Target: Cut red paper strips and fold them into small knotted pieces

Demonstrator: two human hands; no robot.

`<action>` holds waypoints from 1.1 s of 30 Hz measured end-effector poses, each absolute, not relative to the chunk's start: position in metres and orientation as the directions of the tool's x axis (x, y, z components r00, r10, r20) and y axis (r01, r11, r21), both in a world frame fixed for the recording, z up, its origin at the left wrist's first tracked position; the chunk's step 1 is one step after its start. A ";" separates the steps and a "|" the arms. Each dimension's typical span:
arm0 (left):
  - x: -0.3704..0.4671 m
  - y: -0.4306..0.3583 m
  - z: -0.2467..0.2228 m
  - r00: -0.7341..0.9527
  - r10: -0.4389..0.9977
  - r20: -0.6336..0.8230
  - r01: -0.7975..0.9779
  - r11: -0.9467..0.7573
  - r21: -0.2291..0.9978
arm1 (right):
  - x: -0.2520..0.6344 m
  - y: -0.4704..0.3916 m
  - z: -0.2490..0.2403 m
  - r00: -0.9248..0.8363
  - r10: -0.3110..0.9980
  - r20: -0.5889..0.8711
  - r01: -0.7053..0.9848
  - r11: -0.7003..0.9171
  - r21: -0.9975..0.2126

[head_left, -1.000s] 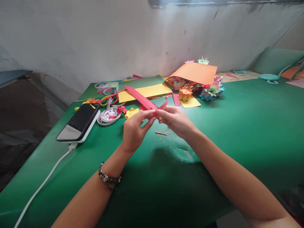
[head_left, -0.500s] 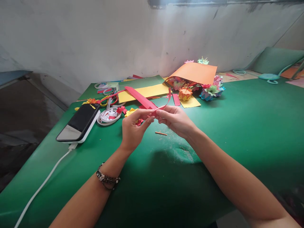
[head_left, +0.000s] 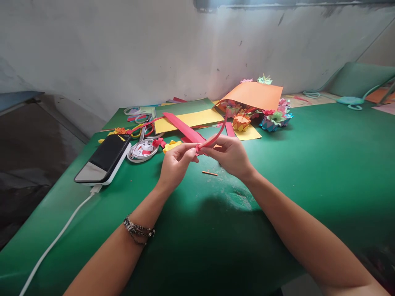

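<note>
Between both hands, above the green table, is a narrow red paper strip [head_left: 217, 135]; its free end curves up and to the right. My left hand [head_left: 176, 162] pinches the strip's folded end between thumb and fingers. Closed on the same strip, close beside it, is my right hand [head_left: 230, 156]. Just behind the hands lies a wider red paper piece [head_left: 182, 126] across a yellow sheet [head_left: 197, 120]. A yellow paper flower [head_left: 171, 146] and a small red paper piece [head_left: 159, 142] rest left of my left hand. The fingertips partly hide the fold.
A phone-like device [head_left: 103, 158] with a white cable [head_left: 61, 234] lies at left, near a tape roll [head_left: 142, 151] and scissors [head_left: 142, 130]. Paper flowers [head_left: 275, 119] sit under an orange sheet [head_left: 254, 95] at the back right. A thin brown stick [head_left: 210, 173] lies before the hands.
The strip's free end has swung up and right. My left fingers have shifted slightly around the fold, and my right hand has tilted a little; both still hold the strip.
</note>
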State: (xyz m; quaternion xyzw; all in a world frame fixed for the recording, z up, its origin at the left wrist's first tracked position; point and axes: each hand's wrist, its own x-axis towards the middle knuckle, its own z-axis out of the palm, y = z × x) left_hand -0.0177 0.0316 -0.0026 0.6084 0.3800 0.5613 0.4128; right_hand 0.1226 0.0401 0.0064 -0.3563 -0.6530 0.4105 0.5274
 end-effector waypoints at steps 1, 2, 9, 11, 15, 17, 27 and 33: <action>-0.018 0.032 -0.002 0.085 0.928 0.364 -0.012 -0.364 0.931 | 0.122 0.040 0.006 -0.180 0.897 0.403 0.047 0.417 -0.908; -0.017 0.032 -0.002 0.088 0.929 0.360 -0.026 -0.359 0.933 | 0.122 0.039 0.006 -0.171 0.896 0.409 0.065 0.425 -0.903; -0.019 0.033 -0.004 0.106 0.945 0.309 -0.078 -0.302 0.950 | 0.119 0.038 0.005 -0.113 0.906 0.409 0.103 0.420 -0.902; -0.020 0.033 -0.003 0.110 0.949 0.294 -0.075 -0.287 0.955 | 0.118 0.038 0.005 -0.112 0.898 0.426 0.106 0.437 -0.893; -0.020 0.034 -0.002 0.118 0.958 0.262 -0.056 -0.257 0.965 | 0.119 0.039 0.005 -0.107 0.895 0.433 0.097 0.442 -0.891; -0.020 0.034 -0.003 0.097 0.967 0.234 -0.063 -0.229 0.971 | 0.120 0.040 0.006 -0.115 0.912 0.394 0.088 0.405 -0.910; -0.019 0.038 -0.010 0.024 0.998 0.055 -0.288 -0.046 0.957 | 0.122 0.041 0.009 -0.188 0.933 0.306 0.083 0.326 -0.942; -0.014 0.034 -0.008 0.123 0.990 -0.068 -0.327 0.105 0.939 | 0.121 0.044 0.002 -0.126 0.927 0.354 0.115 0.368 -0.923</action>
